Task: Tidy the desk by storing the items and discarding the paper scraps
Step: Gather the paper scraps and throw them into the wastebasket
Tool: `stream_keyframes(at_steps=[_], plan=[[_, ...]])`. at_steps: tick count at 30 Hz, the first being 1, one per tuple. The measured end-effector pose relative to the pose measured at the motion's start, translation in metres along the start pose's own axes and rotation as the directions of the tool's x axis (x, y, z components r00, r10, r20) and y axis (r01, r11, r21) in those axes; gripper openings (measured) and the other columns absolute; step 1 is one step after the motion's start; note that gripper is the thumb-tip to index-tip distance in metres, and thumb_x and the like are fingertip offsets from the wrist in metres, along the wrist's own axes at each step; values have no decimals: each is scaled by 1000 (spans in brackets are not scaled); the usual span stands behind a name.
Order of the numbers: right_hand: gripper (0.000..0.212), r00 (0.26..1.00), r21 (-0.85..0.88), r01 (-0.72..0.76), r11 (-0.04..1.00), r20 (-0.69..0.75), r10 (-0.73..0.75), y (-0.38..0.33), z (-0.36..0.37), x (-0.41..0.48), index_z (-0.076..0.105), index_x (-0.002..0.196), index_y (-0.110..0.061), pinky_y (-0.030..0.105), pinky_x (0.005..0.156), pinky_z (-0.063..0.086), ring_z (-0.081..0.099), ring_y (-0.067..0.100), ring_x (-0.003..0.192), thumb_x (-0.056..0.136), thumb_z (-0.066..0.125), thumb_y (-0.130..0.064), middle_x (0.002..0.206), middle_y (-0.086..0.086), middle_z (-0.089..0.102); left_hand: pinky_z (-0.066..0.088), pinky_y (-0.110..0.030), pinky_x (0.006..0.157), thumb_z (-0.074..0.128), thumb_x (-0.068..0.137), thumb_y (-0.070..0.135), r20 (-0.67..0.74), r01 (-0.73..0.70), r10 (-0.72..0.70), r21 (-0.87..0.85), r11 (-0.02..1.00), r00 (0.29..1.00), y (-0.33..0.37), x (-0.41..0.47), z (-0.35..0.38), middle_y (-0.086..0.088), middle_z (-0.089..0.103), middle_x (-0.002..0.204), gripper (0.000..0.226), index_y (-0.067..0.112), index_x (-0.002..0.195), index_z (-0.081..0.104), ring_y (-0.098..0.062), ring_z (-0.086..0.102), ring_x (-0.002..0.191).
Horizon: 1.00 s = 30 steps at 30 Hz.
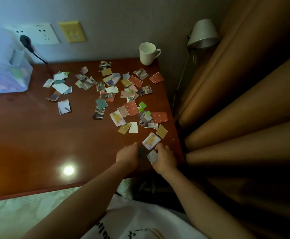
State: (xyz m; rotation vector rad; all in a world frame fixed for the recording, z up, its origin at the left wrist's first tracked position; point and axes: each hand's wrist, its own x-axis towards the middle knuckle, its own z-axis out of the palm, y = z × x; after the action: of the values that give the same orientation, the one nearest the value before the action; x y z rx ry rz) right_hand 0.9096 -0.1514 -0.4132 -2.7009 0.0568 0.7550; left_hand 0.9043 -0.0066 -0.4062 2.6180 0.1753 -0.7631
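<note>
Several torn paper scraps lie scattered over the right half of the brown wooden desk. My right hand is near the desk's front right corner and grips a pale scrap in its curled fingers. Just beyond its fingertips lies a white scrap with a yellow patch. My left hand rests on the desk beside it, fingers curled downward, with something dark between the two hands that I cannot make out.
A white mug stands at the desk's back right corner. A translucent storage box sits at the back left, below wall sockets with a black plug. A lamp and brown curtains flank the right edge.
</note>
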Motion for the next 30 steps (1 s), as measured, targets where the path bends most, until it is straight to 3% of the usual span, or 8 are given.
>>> stream_keyframes(at_steps=[5,10,15,19,24,30], plan=[[46,999,-36,15,999,33,-14,6,-7,4,50,124,-25,38,95,48,46,25,126,84,72,-21,129,0,56,52,-32,83,58,93,27,44,22,-15,-153,988,999,0,6,-9,-2,62,114,31,20,122,50,-18,59,100],[20,989,-93,146,985,-12,-147,16,-22,16,59,115,-23,38,93,48,51,21,117,95,56,-27,119,-1,59,49,-30,83,60,92,29,40,21,-11,-248,968,999,11,21,-14,-4,60,117,34,17,122,50,-19,57,105],[23,988,-50,126,991,-83,-130,29,-48,43,58,114,-16,33,88,46,48,22,115,97,52,-32,125,4,49,50,-34,90,60,91,22,51,9,6,-286,958,999,27,40,-12,-6,59,120,34,18,123,49,-21,57,110],[36,989,-57,120,991,-77,-124,29,-59,62,56,126,-13,30,87,44,45,21,120,97,55,-33,133,4,42,52,-35,93,64,89,25,2,-17,18,-203,979,1000,36,52,-7,-7,50,133,47,19,132,46,-23,52,118],[33,987,-130,143,981,-55,-151,19,-55,73,59,122,-16,28,84,47,42,20,121,94,58,-34,131,2,41,53,-37,89,73,80,35,-137,-2,-3,-32,999,991,41,56,7,-5,38,140,67,23,138,41,-26,46,124],[37,988,-125,109,986,-94,-121,7,-54,78,55,124,-23,34,91,51,42,24,125,89,66,-26,134,4,42,53,-35,89,70,84,31,-155,46,-51,-32,998,987,40,59,9,-6,44,135,53,20,131,49,-24,49,120]])
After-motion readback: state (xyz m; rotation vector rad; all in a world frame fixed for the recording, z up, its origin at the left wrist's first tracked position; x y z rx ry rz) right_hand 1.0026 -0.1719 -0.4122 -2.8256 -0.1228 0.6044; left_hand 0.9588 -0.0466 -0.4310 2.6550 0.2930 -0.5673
